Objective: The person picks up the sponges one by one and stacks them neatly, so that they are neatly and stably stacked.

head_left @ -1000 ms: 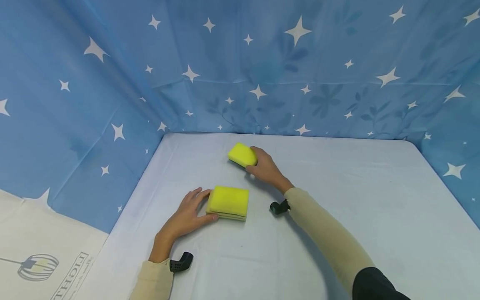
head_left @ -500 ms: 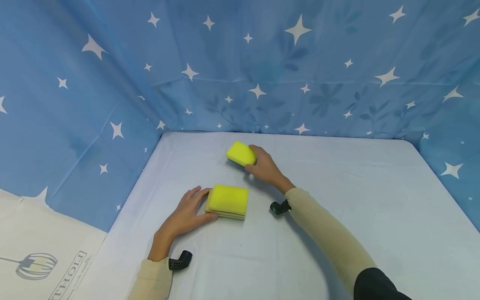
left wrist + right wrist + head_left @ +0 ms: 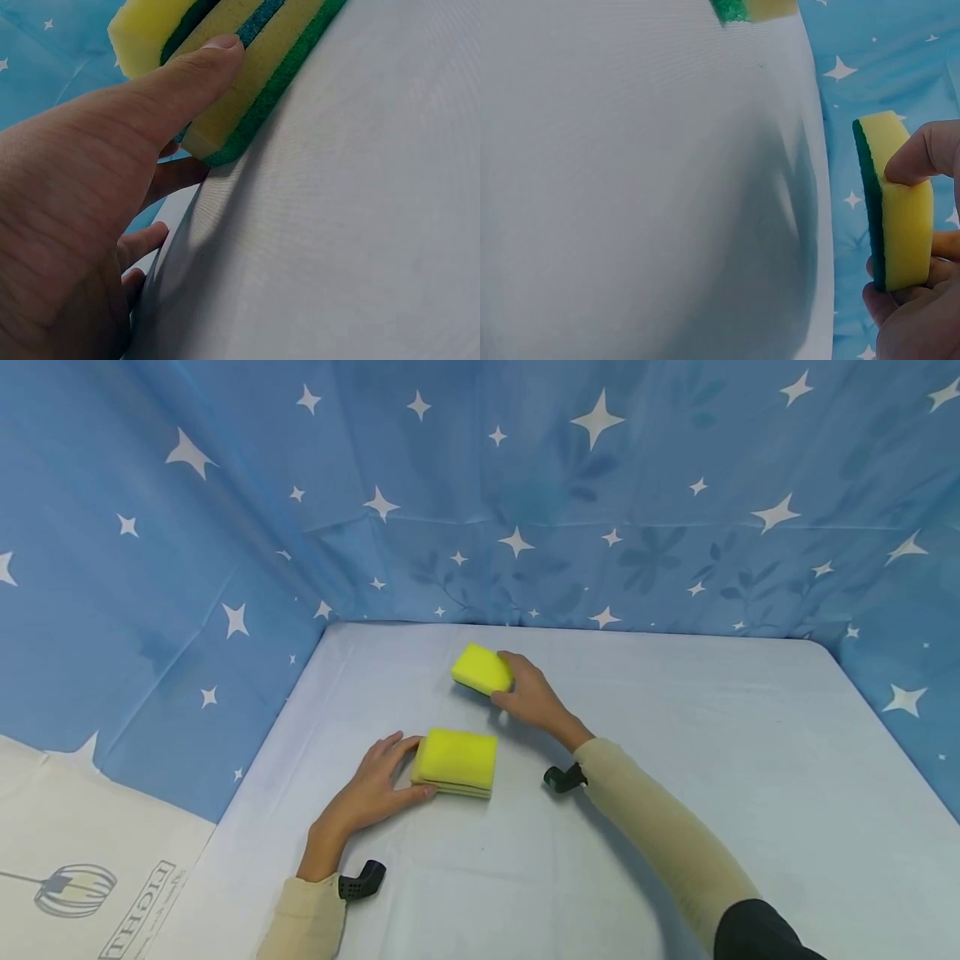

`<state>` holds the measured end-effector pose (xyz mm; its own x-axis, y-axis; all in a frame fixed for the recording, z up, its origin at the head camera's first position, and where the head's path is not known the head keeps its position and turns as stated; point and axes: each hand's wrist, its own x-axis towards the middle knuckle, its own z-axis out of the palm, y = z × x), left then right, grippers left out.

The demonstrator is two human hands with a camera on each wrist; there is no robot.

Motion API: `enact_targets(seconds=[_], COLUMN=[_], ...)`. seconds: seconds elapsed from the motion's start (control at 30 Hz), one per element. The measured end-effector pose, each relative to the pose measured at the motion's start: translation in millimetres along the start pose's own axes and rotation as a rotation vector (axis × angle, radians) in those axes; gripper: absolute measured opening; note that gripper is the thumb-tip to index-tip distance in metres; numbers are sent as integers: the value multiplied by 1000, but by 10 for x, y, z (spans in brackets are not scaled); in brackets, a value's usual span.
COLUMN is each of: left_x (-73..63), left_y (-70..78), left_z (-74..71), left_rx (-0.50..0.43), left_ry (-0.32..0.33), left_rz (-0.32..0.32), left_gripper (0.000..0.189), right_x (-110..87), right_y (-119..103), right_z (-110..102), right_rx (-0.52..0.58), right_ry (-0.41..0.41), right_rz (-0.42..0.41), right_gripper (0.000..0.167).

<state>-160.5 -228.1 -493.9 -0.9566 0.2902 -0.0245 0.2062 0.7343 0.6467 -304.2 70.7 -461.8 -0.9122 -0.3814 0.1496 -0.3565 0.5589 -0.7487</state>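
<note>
Two stacked yellow sponges (image 3: pixel 454 760) with green scouring layers lie on the white table in the head view. My left hand (image 3: pixel 371 789) grips their left end, its thumb (image 3: pixel 199 71) on the near side and fingers round the far side. Beyond the stack, my right hand (image 3: pixel 531 693) holds another yellow sponge (image 3: pixel 480 670) above the table. In the right wrist view, that sponge (image 3: pixel 904 217) has its yellow part pinched between thumb and fingers, and its dark green side faces the table.
The white table (image 3: pixel 720 760) has its back edge against a blue star-patterned curtain (image 3: pixel 540 485). A pale cloth with a printed lamp (image 3: pixel 75 891) lies at the lower left.
Both hands keep their grips and stay almost still. The right forearm has shifted very slightly to the right, and its sponge slightly to the left.
</note>
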Motion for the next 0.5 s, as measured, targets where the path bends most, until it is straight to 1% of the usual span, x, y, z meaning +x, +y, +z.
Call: enact_targets(seconds=[0.33, 0.5], left_x=[12, 8], left_y=[1, -1], left_z=[7, 9], left_rx=[-7, -5], left_ry=[8, 4], left_rz=[10, 3], left_gripper=[84, 86], right_x=[-39, -62], right_y=[37, 36], right_z=[-36, -57], right_rx=[-18, -20], right_ry=[0, -1], right_rz=[12, 19], right_gripper=[78, 79])
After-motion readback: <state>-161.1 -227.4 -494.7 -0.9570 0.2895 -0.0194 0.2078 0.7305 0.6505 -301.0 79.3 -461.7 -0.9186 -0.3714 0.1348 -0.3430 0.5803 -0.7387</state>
